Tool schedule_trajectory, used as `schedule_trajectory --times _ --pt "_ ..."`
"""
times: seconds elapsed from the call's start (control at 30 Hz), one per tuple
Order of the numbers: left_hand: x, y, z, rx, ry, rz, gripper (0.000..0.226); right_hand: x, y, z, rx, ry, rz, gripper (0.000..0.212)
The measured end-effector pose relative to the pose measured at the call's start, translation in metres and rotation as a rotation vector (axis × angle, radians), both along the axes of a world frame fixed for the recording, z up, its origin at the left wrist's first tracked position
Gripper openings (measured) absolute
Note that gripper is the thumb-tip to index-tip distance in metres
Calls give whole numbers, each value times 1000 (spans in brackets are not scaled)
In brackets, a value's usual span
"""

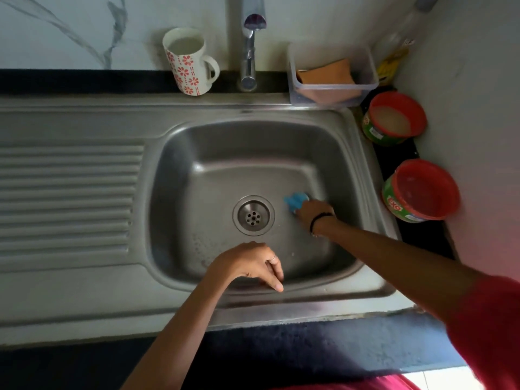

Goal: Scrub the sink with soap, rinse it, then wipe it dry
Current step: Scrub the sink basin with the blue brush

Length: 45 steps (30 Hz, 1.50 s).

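Observation:
A stainless steel sink (197, 153) with a round drain (253, 215) in its floor fills the middle of the view. My right hand (313, 211) is down in the basin, right of the drain, shut on a blue scrubber (296, 200) pressed against the basin floor. My left hand (250, 264) hovers over the basin's front edge, fingers loosely curled and pointing down, holding nothing. The chrome tap (249, 46) stands behind the basin with no water running.
A ribbed drainboard (67, 198) lies to the left. A floral mug (187, 61) stands behind it. A clear box with an orange sponge (332, 74) sits back right. Two red-rimmed soap tubs (394, 118) (422, 190) stand along the right wall.

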<state>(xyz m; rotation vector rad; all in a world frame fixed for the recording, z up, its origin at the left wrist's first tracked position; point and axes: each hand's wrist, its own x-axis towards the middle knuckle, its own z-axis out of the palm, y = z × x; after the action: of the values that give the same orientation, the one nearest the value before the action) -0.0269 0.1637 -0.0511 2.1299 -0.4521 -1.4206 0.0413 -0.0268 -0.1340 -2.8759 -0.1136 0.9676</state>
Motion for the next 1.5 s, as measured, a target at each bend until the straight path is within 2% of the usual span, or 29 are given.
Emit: schedule_trajectory --times 0.1,0.2,0.23,0.37,0.43,0.5,0.57,0.67,0.73,0.8,0.93,1.0,1.07,1.17,1.23,1.37,1.5 --pt "1 -4 0 4 -3 -18 27 -3 2 -7 -8 20 95 47" --pt "0 -9 1 -3 -23 -31 32 -49 12 2 -46 220 217 48" --pt "0 -11 1 -7 -26 -34 33 -64 14 8 -64 225 213 48" --pt "3 -14 0 -19 -33 -68 36 -46 13 7 -85 48 161 46" --pt "6 -16 -2 -17 -21 -83 35 -12 8 -5 -74 34 29 46" --pt "10 -19 -3 -16 -4 -95 35 12 0 -17 -22 22 -4 48" --pt "11 -20 -6 -20 4 -103 35 9 -1 -21 2 83 81 49" --pt "10 -21 -8 -33 -7 -106 36 -41 13 -5 -73 296 260 50" --pt "11 -22 -9 -42 -5 -97 37 -56 18 8 -77 258 297 50" --pt "13 -23 -9 -50 24 -92 36 -39 13 8 -15 164 281 47" --pt "12 -25 -8 -50 39 -81 35 19 1 9 68 39 62 45" --pt "11 -23 -8 -56 38 -61 34 27 2 16 51 102 59 46" --pt "8 -20 -11 -63 27 -37 34 11 12 26 -17 255 40 47" --pt "3 -15 -16 -81 16 22 34 -40 20 34 -137 412 177 48" --pt "0 -10 -15 -106 22 50 33 -51 16 35 -169 361 139 46" --pt "1 -6 -14 -139 86 64 32 -3 -1 23 -136 126 108 45" --pt "6 -10 -13 -124 103 17 32 66 -17 10 31 1 -105 45"
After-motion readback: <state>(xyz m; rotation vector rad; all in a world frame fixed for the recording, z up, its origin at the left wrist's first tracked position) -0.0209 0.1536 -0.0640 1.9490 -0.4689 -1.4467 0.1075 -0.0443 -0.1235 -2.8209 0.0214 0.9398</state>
